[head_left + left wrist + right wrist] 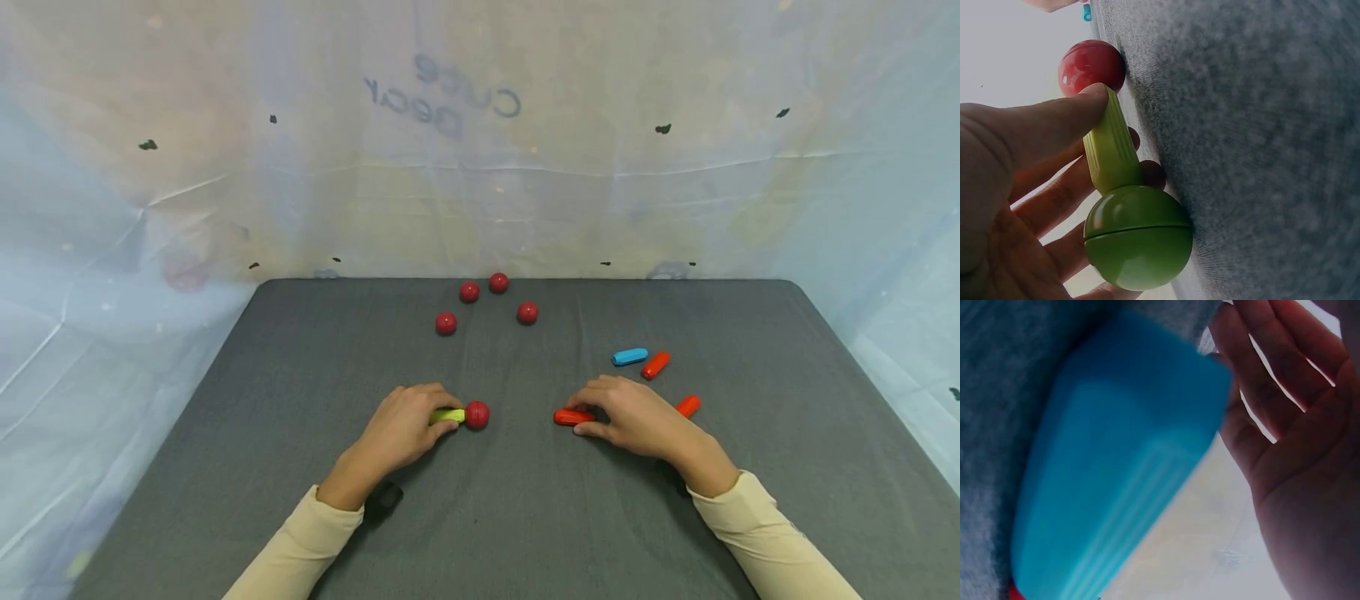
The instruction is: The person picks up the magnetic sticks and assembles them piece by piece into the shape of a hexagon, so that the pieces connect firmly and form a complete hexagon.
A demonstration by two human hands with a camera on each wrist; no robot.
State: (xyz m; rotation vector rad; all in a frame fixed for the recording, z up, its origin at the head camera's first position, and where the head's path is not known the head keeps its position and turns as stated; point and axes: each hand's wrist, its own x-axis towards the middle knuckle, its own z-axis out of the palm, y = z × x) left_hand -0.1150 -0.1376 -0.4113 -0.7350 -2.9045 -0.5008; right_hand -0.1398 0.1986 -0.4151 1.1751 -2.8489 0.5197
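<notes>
Yellow-green stick (pixel 447 416) is low over or on the table (pixel 337 350), can't tell which, near the middle, with a red ball (pixel 477 415) at one end and a green ball (pixel 1138 240) at the other, both apparently touching it. Left hand (pixel 405 423) pinches the stick, thumb tip right by the red ball; fingers narrow. Right hand (pixel 633 417) has thumb and fingers narrow round a red stick (pixel 573 417), a gap away from that ball.

Main risk, I'd say: thumb so near the joint could pry the red ball loose, and it would likely roll. Green ball sits by the palm, hidden from above, so a curl of the fingers might knock it off unnoticed. A crooked push with the red stick could shove the ball sideways.

Right side is crowded: orange-red stick (pixel 688 406) just beside the hand, and a blue stick (pixel 1116 462) looming in the right wrist view. A careless wrist sweep could scatter them.
</notes>
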